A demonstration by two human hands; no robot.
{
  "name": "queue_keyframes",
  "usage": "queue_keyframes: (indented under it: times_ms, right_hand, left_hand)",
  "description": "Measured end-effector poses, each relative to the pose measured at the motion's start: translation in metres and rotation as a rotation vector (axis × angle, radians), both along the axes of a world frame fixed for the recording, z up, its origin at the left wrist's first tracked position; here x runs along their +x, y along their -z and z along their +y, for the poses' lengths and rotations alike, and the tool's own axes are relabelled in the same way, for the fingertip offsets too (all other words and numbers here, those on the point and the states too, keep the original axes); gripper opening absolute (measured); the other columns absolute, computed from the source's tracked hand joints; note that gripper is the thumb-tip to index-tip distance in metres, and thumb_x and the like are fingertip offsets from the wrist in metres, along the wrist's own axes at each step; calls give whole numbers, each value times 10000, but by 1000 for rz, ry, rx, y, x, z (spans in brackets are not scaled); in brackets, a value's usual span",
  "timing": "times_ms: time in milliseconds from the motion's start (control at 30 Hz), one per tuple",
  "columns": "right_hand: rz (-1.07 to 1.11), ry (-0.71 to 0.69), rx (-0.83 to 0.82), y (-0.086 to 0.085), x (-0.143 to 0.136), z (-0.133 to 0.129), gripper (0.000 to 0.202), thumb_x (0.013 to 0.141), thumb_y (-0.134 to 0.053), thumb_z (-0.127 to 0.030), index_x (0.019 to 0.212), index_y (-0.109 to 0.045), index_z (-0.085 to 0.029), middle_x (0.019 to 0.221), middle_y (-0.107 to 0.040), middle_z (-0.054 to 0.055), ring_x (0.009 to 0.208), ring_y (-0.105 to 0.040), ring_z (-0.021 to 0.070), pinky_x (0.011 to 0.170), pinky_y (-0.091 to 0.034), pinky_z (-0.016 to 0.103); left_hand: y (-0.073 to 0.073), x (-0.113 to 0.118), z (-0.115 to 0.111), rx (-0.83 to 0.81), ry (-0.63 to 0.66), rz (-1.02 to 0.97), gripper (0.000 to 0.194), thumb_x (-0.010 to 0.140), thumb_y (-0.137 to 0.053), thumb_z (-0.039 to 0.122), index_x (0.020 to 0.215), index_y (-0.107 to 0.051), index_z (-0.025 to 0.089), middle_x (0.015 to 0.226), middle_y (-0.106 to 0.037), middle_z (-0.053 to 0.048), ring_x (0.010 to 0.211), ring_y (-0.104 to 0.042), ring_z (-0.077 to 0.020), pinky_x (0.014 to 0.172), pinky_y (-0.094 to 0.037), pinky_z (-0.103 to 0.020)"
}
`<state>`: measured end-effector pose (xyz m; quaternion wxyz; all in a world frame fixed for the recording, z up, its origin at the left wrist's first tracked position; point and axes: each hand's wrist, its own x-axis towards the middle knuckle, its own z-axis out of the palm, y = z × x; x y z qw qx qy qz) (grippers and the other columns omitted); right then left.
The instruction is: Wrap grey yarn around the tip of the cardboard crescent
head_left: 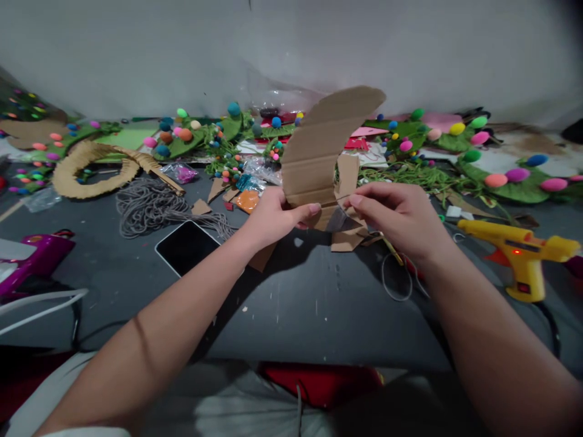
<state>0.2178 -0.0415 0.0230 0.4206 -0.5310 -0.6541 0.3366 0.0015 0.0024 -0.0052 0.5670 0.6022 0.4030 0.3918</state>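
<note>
A curved piece of brown cardboard (314, 152) stands raised above the dark table, its rounded tip up and to the right. My left hand (280, 215) grips its lower left edge, with the thumb on the near face. At the cardboard's lower right end, my right hand (394, 212) has thumb and forefinger pinched together beside a small dark grey patch (339, 221). What lies between those fingertips is too small to make out. Behind and below are more cardboard scraps (348, 173). A loop of thin grey cord (396, 285) hangs or lies below my right hand.
On the dark table (286, 315), a yellow glue gun (519, 249) with a lit red light is at right. A phone (187, 247), grey yarn (148, 206) and a wrapped ring (93, 176) are at left. Green garlands with coloured balls (184, 136) line the back wall.
</note>
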Motion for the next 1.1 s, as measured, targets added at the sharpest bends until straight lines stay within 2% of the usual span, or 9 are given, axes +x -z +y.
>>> queue_keyframes:
  times_ms: [267, 467, 667, 767, 867, 967, 1100]
  right_hand:
    - [351, 44, -147, 6, 4, 8, 88, 827, -750, -284, 805, -788, -209, 756, -652, 61, 567, -457, 99, 458, -255, 253]
    - [435, 59, -214, 9, 5, 11, 90, 802, -766, -288, 757, -764, -210, 768, -656, 68, 538, -444, 93, 429, -235, 256]
    - [315, 16, -119, 5, -1, 4, 111, 853, -729, -313, 817, -771, -216, 773, -679, 49, 572, -488, 104, 475, -316, 251]
    - [126, 4, -51, 0, -9, -5, 155, 883, -689, -323, 826, -763, -200, 731, -679, 38, 583, -534, 121, 513, -377, 263]
    - [-56, -34, 23, -1, -21, -13, 196, 925, -627, -319, 888, -766, -186, 778, -708, 41, 647, -589, 144, 566, -427, 268]
    - [-146, -75, 38, 5, -30, -16, 232, 953, -572, -301, 923, -761, -170, 776, -701, 34, 646, -571, 137, 562, -413, 260]
    - [-159, -76, 34, 15, -33, -14, 263, 960, -551, -307, 876, -744, -150, 717, -667, 30, 614, -539, 129, 538, -371, 258]
  left_hand:
    - [0, 0, -2, 56, 65, 18, 242, 764, -817, 341, 780, -713, 122, 690, -684, -48, 574, -627, -142, 548, -554, -244]
    - [2, -2, -1, 42, 80, 4, 257, 749, -832, 340, 817, -718, 120, 725, -704, -51, 591, -640, -140, 561, -572, -243]
    - [1, 0, -1, 0, 34, 17, 293, 746, -838, 353, 860, -731, 104, 781, -738, -72, 653, -682, -164, 590, -592, -257]
    - [2, 1, -1, 1, -47, -12, 312, 756, -836, 336, 944, -750, 103, 868, -770, -94, 724, -722, -189, 616, -611, -267]
    - [5, 2, 0, -7, -119, -93, 347, 756, -840, 350, 994, -750, 113, 950, -785, -106, 798, -751, -219, 662, -635, -293]
    - [8, 2, 2, -39, -136, -163, 369, 744, -852, 370, 982, -747, 109, 970, -788, -111, 826, -760, -233, 686, -644, -306]
    - [8, 2, 2, -79, -128, -273, 378, 735, -863, 362, 996, -745, 115, 1002, -786, -111, 840, -761, -232, 706, -648, -316]
